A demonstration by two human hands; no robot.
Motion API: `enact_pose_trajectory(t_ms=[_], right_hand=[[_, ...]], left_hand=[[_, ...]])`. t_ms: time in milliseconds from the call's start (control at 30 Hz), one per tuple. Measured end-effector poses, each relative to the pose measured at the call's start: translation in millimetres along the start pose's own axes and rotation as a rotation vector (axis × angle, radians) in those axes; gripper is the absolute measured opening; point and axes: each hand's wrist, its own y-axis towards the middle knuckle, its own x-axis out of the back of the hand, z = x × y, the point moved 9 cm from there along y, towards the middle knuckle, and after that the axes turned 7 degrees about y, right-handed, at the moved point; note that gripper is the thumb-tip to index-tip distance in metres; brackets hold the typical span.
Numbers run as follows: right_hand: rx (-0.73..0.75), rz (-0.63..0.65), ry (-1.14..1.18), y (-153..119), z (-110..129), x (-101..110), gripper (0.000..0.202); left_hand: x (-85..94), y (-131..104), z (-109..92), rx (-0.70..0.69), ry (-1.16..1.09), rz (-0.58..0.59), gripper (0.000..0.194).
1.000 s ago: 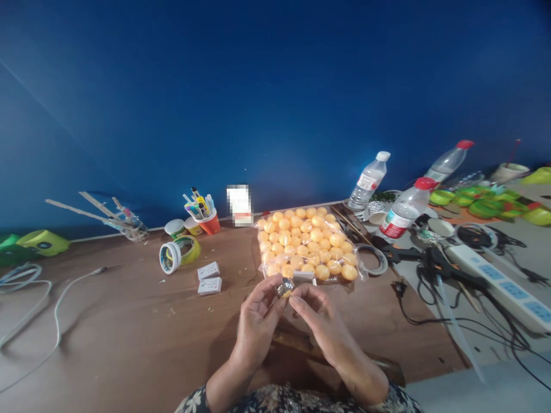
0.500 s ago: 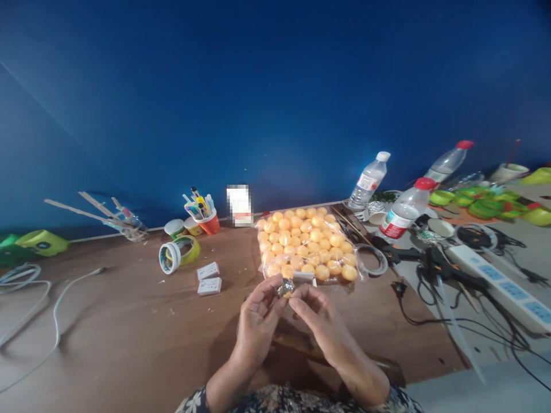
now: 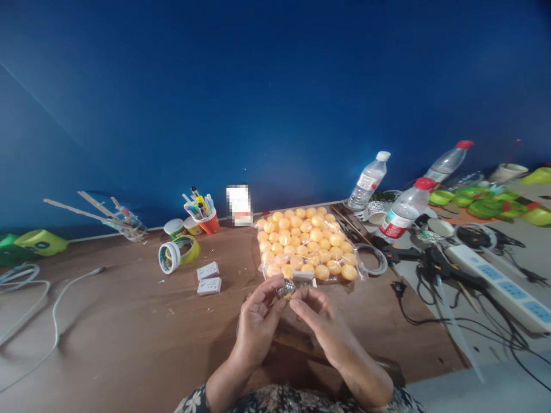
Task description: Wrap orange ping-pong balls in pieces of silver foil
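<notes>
Between my two hands is a small shiny silver object [image 3: 286,286] with a yellowish bit at its lower edge. My left hand [image 3: 259,321] pinches it from the left between thumb and fingers. The fingertips of my right hand [image 3: 321,316] are closed at its lower right, on the yellowish bit. Just beyond my hands lies a clear plastic bag of orange balls [image 3: 306,244]. A white box [image 3: 305,276] shows partly at the bag's near edge, behind my fingers.
Left of my hands are two small boxes [image 3: 209,285], tape rolls [image 3: 169,257] and a cup of pens [image 3: 207,221]. To the right stand plastic bottles [image 3: 402,213], near a tape ring [image 3: 371,260], glue guns [image 3: 443,269], cables and a power strip [image 3: 503,284].
The silver object has shifted very slightly to the right between my fingers. Both hands hold nearly the same position.
</notes>
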Motion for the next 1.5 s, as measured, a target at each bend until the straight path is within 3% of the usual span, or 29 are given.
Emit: enact_pose_trajectory(t_ms=[333,467,600,1100,1500], right_hand=[[-0.016,-0.062,0.063,-1.4,-1.1,3.3,0.029],[0.043,-0.016,0.104,-2.6,6.4,-2.6,0.027],[0.005,0.024,0.167,-3.1,5.1,-7.8,0.028],[0.052,-0.018,0.139,-6.0,4.9,-3.9,0.021],[0.030,-0.148,0.183,-6.5,-9.1,9.2,0.022]], left_hand=[[-2.1,0.2,-8.6,-0.076,0.033,0.022,0.022],[-2.2,0.0,-6.8,-0.080,0.061,0.028,0.022],[-3.1,-1.2,-4.4,-0.076,0.080,0.043,0.022],[-8.1,-2.8,-17.0,-0.112,0.108,0.041,0.023],[-10.3,-6.1,-9.1,-0.094,0.112,0.055,0.025]])
